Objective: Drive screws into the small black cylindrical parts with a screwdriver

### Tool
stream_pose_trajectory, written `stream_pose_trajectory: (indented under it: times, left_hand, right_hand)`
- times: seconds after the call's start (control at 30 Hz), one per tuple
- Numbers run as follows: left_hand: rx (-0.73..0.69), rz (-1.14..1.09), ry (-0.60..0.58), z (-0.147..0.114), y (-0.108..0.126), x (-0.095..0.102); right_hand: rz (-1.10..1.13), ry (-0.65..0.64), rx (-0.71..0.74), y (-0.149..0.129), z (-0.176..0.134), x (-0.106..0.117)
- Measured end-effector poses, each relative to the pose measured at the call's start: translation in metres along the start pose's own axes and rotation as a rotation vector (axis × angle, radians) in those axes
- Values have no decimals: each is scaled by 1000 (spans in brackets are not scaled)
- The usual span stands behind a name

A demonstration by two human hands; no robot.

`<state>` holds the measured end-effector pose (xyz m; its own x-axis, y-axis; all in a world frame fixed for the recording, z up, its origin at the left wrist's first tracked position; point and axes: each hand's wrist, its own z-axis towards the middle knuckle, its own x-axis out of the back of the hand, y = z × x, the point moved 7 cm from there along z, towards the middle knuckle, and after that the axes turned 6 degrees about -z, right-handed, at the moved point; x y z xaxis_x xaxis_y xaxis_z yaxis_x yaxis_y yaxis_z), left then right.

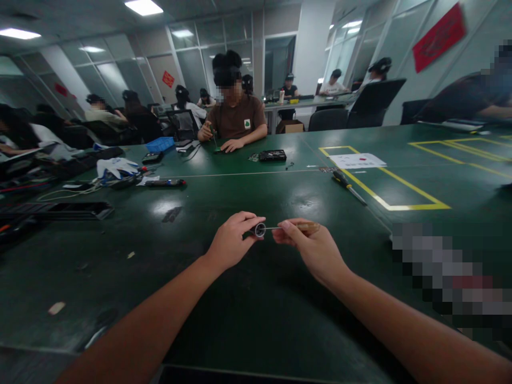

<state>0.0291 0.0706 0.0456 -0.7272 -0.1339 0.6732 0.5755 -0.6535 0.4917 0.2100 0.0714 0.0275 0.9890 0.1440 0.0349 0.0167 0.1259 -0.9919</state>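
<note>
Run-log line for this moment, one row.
left hand: holds round part | right hand: grips amber-handled tool, shaft toward round part, contact unclear | beyond: yellow-black screwdriver on green table

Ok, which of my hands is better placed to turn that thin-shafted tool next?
Probably your right hand: it already grips the tool by its handle, the shaft pointing toward the open end of the round part. Your left hand is occupied holding that part.

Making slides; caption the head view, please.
Left hand holds a small round part; right hand points a slender tool at it.
</note>
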Motion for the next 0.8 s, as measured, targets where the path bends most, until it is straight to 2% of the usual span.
stream_pose_trajectory:
  times: [0.17, 0.3, 0.37, 0.53, 0.8]
  left_hand:
    - [-2, -7, 15, 0, 1, 1]
    - [0, -9, 18, 0, 1, 1]
    - [2, -10, 26, 0, 0, 1]
    - [5, -27, 42, 1, 0, 3]
    - [19, -28, 26, 0, 0, 2]
  right_hand:
    - [274, -18, -138, 9, 4, -4]
    - [360, -55, -222, 12, 6, -4]
    - [363, -53, -206, 10, 5, -2]
    - [220, -13, -50, 1, 2, 2]
    - [-137, -31, 105, -9, -3, 1]
